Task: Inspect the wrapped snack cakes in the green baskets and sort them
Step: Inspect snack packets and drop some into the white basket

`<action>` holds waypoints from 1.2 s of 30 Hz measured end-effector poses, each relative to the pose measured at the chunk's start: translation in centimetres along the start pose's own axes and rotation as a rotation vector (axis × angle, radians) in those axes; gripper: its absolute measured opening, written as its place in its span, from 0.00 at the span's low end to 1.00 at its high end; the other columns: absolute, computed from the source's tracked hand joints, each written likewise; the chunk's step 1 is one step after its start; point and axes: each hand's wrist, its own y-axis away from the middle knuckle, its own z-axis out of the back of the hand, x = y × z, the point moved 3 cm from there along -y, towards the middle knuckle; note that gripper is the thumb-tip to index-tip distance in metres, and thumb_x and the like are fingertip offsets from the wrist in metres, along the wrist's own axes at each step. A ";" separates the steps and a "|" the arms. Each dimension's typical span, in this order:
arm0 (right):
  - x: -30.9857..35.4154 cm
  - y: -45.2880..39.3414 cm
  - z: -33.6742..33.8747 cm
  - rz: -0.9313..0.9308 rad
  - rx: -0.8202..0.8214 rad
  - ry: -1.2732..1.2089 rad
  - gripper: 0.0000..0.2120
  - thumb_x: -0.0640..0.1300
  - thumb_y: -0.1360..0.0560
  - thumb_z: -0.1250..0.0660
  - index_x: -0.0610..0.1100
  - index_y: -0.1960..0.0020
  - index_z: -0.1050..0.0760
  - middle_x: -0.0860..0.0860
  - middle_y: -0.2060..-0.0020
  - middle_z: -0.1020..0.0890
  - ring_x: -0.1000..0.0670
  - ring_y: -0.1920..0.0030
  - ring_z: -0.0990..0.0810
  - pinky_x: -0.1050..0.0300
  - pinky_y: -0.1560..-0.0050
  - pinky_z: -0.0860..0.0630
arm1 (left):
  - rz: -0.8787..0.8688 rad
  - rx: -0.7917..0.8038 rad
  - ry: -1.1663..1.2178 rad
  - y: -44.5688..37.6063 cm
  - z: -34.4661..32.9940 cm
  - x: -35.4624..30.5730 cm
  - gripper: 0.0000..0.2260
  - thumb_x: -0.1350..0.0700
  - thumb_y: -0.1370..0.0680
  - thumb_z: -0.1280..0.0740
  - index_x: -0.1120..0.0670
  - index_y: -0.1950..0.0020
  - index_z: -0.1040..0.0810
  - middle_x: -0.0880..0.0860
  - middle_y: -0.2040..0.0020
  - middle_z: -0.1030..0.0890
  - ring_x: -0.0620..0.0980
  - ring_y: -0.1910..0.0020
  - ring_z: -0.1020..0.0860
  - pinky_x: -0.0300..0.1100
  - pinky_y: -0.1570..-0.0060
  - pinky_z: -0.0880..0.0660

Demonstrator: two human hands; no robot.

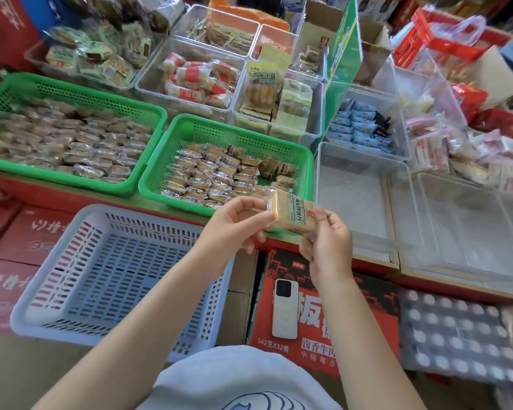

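Both hands are holding one wrapped cake at the centre of the frame.
Forearms are reaching up from below; the left hand (234,221) and right hand (326,241) are pinching the cake (292,213) by its ends, over the near edge of the right green basket (157,184).

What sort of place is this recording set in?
Probably a snack shop or its stockroom: green baskets full of wrapped cakes, clear bins of packaged snacks, and stacked red cartons below.

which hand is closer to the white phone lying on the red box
Right. The right hand hangs just above the white phone; the left hand sits further up and to the left, over the blue basket's corner.
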 end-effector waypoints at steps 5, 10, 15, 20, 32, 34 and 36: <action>0.2 -0.2 0.6 0.277 -0.115 0.317 0.13 0.50 0.16 0.41 0.45 0.55 0.24 0.45 0.64 0.18 0.51 0.71 0.26 0.57 0.71 0.31 | 0.034 0.016 -0.108 0.2 0.7 -0.4 0.09 0.54 0.29 0.23 0.56 0.54 0.18 0.52 0.63 0.19 0.48 0.63 0.23 0.37 0.70 0.28; 1.3 0.8 0.4 0.512 -0.132 0.475 0.11 0.47 0.16 0.42 0.45 0.53 0.25 0.53 0.63 0.20 0.60 0.64 0.22 0.69 0.68 0.28 | 0.190 0.253 -0.048 0.1 0.7 -0.1 0.06 0.54 0.29 0.25 0.56 0.61 0.19 0.52 0.66 0.25 0.46 0.67 0.29 0.34 0.70 0.29; 1.7 0.7 0.7 0.572 -0.116 0.495 0.11 0.44 0.16 0.41 0.44 0.54 0.25 0.53 0.63 0.21 0.62 0.63 0.24 0.70 0.67 0.28 | 0.145 0.228 -0.065 0.1 0.7 -0.1 0.06 0.55 0.28 0.27 0.56 0.61 0.20 0.54 0.64 0.25 0.46 0.67 0.28 0.35 0.69 0.29; 1.8 0.0 1.3 0.539 -0.109 0.480 0.10 0.43 0.16 0.40 0.44 0.53 0.23 0.54 0.63 0.20 0.63 0.64 0.23 0.71 0.67 0.28 | 0.083 0.069 -0.232 -0.4 1.2 0.1 0.06 0.60 0.21 0.30 0.59 0.57 0.21 0.53 0.63 0.19 0.44 0.65 0.23 0.36 0.70 0.29; 0.8 -0.8 0.9 0.097 -0.075 0.065 0.12 0.45 0.16 0.40 0.38 0.51 0.24 0.47 0.64 0.18 0.58 0.76 0.25 0.64 0.78 0.34 | -0.047 -0.096 -0.028 -0.9 0.4 1.0 0.03 0.64 0.23 0.28 0.57 0.53 0.20 0.53 0.65 0.18 0.47 0.70 0.25 0.36 0.70 0.29; 0.5 -1.2 0.8 0.155 -0.104 0.127 0.12 0.47 0.17 0.39 0.41 0.52 0.23 0.44 0.60 0.15 0.52 0.70 0.22 0.60 0.73 0.30 | -0.083 -0.133 -0.081 -0.8 0.3 1.1 0.03 0.63 0.23 0.28 0.56 0.52 0.18 0.51 0.64 0.17 0.47 0.67 0.24 0.37 0.68 0.27; 0.3 -1.6 0.9 0.197 -0.136 0.180 0.12 0.49 0.17 0.38 0.46 0.54 0.22 0.44 0.59 0.14 0.45 0.64 0.20 0.56 0.66 0.28 | -0.117 -0.160 -0.128 -0.7 0.1 1.1 0.02 0.59 0.23 0.27 0.53 0.52 0.16 0.49 0.63 0.16 0.46 0.63 0.21 0.37 0.65 0.25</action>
